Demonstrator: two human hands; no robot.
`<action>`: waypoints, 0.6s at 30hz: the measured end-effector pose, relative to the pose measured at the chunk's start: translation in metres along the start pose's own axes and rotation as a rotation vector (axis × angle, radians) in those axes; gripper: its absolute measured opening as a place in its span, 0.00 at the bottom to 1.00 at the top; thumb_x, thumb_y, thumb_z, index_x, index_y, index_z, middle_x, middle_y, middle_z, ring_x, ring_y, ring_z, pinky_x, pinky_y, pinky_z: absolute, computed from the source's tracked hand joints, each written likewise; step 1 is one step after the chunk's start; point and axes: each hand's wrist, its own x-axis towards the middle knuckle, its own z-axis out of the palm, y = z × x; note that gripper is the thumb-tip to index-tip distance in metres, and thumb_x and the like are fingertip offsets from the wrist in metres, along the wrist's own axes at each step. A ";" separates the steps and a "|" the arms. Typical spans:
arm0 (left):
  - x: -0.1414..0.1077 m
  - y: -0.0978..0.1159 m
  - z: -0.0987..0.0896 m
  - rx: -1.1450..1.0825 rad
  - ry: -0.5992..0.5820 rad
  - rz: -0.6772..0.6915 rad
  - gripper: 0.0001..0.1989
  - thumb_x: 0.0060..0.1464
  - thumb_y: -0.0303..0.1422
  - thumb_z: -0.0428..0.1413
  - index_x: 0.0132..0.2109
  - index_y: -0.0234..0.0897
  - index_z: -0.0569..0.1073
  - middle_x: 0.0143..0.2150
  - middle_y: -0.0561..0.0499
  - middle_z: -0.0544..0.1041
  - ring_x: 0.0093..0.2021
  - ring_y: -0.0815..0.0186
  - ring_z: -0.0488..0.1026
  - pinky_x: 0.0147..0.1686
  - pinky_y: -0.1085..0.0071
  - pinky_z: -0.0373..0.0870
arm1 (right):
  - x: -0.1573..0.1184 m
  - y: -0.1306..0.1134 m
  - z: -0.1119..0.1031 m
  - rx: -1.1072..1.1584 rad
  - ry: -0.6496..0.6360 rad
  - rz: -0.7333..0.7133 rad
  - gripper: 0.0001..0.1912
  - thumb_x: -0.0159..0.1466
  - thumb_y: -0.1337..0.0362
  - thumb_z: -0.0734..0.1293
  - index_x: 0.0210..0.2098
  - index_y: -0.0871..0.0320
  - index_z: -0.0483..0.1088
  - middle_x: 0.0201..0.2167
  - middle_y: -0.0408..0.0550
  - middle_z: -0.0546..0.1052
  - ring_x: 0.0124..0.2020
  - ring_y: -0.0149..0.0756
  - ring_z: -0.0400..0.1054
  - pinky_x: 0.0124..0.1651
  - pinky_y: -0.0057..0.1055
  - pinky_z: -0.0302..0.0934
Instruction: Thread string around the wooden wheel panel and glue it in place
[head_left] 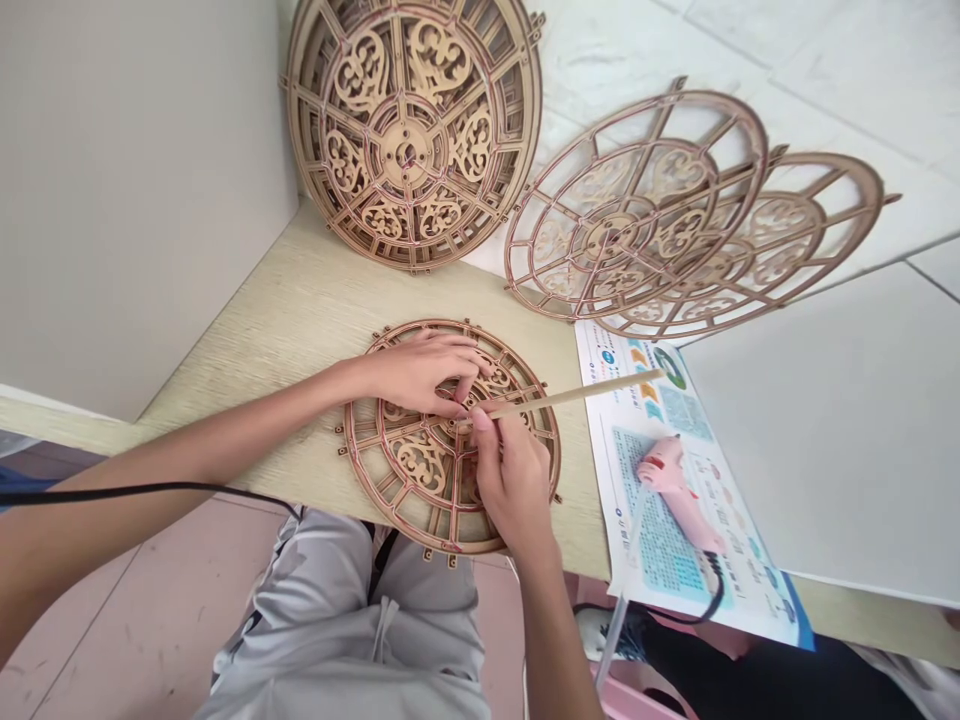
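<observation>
A round openwork wooden wheel with scroll cut-outs lies flat on the table in front of me. My right hand pinches a thin wooden strip close to its inner end, over the wheel's hub. The strip's free end points right, past the rim. Over the upper left of the wheel, my left hand has its thumb and forefinger pinched together at the hub, beside the strip's inner end. What lies between those fingertips is hidden.
More wooden wheels lean stacked against the wall, with two more wheels to their right. A pink glue gun rests on a printed sheet. A grey panel borders the table at left. A black cable crosses my left arm.
</observation>
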 end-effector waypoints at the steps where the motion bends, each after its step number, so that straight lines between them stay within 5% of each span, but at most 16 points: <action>1: 0.000 0.000 0.000 0.003 0.001 0.004 0.14 0.60 0.43 0.61 0.34 0.38 0.71 0.68 0.48 0.68 0.74 0.51 0.53 0.70 0.48 0.50 | 0.000 0.001 0.000 -0.005 -0.007 0.007 0.14 0.76 0.60 0.55 0.43 0.57 0.70 0.30 0.47 0.77 0.29 0.34 0.71 0.33 0.29 0.60; 18: 0.000 0.004 -0.002 0.011 -0.009 -0.008 0.13 0.60 0.40 0.60 0.34 0.37 0.69 0.68 0.49 0.69 0.74 0.52 0.53 0.70 0.49 0.49 | 0.003 0.004 0.000 0.072 0.035 0.081 0.14 0.75 0.59 0.57 0.38 0.57 0.69 0.24 0.41 0.73 0.24 0.31 0.68 0.31 0.26 0.58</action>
